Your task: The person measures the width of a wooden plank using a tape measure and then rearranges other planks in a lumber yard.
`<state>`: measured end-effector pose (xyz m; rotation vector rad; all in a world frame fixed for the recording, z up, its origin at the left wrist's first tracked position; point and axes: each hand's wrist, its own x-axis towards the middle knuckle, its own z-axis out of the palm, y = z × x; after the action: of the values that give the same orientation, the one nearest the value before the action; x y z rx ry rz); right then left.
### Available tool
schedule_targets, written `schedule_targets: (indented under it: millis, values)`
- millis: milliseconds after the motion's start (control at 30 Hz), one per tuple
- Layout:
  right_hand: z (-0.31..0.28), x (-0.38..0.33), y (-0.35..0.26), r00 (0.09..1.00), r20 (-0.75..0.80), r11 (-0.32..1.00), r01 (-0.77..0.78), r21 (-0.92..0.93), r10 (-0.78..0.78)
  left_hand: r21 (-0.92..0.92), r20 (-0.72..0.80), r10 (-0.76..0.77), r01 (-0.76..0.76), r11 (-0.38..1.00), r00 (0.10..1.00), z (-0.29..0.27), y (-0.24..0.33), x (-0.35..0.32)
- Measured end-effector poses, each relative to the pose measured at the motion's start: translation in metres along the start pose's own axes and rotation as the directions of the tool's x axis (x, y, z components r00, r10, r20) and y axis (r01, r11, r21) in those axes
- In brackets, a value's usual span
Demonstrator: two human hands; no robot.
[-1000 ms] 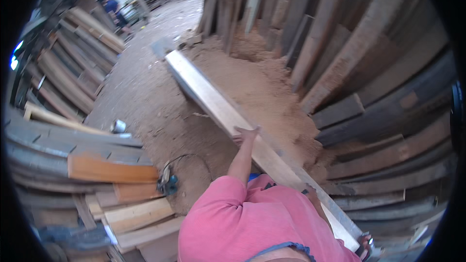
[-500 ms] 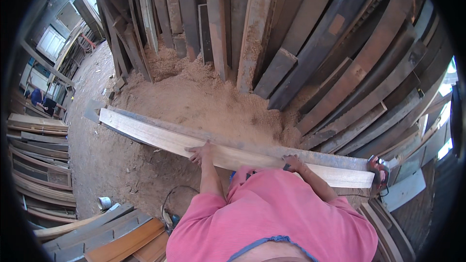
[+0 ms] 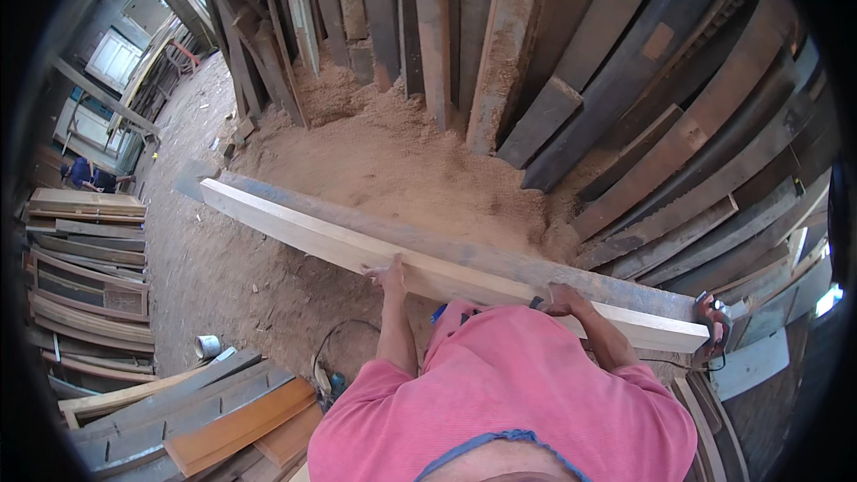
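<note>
Plank (image 3: 357, 245) swung leftward; left hand (image 3: 390, 275) and right hand (image 3: 562, 301) underneath

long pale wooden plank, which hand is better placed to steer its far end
Left, probably. The left hand grips the long pale wooden plank nearer its middle, towards the long free end, while the right hand holds it close to the near end.

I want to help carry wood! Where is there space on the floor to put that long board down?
The long pale board is in both hands. Open dirt floor lies left of it, between the sawdust heap and the stacked planks. It is crowded by the leaning boards and the plank pile.
</note>
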<state>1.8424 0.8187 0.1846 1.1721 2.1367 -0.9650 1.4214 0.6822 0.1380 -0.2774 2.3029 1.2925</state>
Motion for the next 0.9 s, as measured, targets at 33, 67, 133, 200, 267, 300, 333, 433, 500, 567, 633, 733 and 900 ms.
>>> schedule_targets:
  millis: [33,67,133,200,267,300,333,433,500,567,633,733,900]
  values:
    - [-0.003,-0.005,-0.004,0.998,-0.062,0.999,0.030,-0.014,-0.031,-0.071,0.018,0.035,-0.034,0.997,0.999,-0.006,-0.009,0.005]
    - [-0.005,-0.009,-0.009,0.990,-0.124,0.998,0.059,-0.029,-0.062,-0.273,0.094,0.092,-0.063,0.960,0.991,-0.012,-0.016,0.011]
    - [-0.010,-0.015,-0.015,0.990,-0.127,0.997,0.057,-0.048,-0.063,-0.474,0.164,0.169,-0.073,0.878,0.972,-0.020,-0.022,0.020]
    - [-0.012,-0.020,-0.017,0.989,-0.138,0.997,0.046,-0.066,-0.055,-0.761,0.114,-0.020,0.100,0.641,0.993,-0.026,-0.023,0.030]
    - [-0.014,-0.022,-0.016,0.989,-0.146,0.996,0.017,-0.092,-0.031,-0.747,0.306,-0.037,0.264,0.610,0.951,-0.042,-0.028,0.044]
    - [-0.017,-0.024,-0.015,0.987,-0.160,0.996,0.006,-0.091,-0.021,-0.697,0.476,-0.057,0.416,0.585,0.878,-0.045,-0.026,0.047]
    - [-0.016,-0.027,-0.012,0.985,-0.173,0.993,0.006,-0.116,-0.027,-0.668,0.440,-0.205,0.471,0.576,0.875,-0.044,-0.003,0.031]
    - [-0.037,-0.046,-0.036,0.978,-0.204,0.986,0.004,-0.169,-0.039,-0.753,0.514,0.058,0.418,0.508,0.856,-0.041,-0.017,0.066]
    - [-0.046,-0.059,-0.046,0.975,-0.221,0.983,-0.015,-0.185,-0.027,-0.825,0.418,0.119,0.321,0.464,0.901,-0.033,-0.011,0.077]
    - [-0.046,-0.066,-0.048,0.927,-0.371,0.976,-0.030,-0.217,-0.054,-0.935,0.300,0.188,0.250,0.252,0.935,-0.024,0.000,0.085]
    - [-0.055,-0.074,-0.051,0.925,-0.380,0.978,-0.066,-0.199,-0.015,-0.948,0.255,0.243,0.193,0.253,0.936,-0.019,0.004,0.087]
    - [-0.056,-0.086,-0.039,0.878,-0.478,0.978,-0.096,-0.185,-0.004,-0.934,0.267,0.181,0.209,0.290,0.946,-0.011,0.019,0.066]
    - [-0.102,-0.116,-0.082,0.763,-0.641,0.979,-0.059,-0.197,-0.083,-0.870,0.254,0.937,0.480,0.113,0.240,-0.023,0.014,0.114]
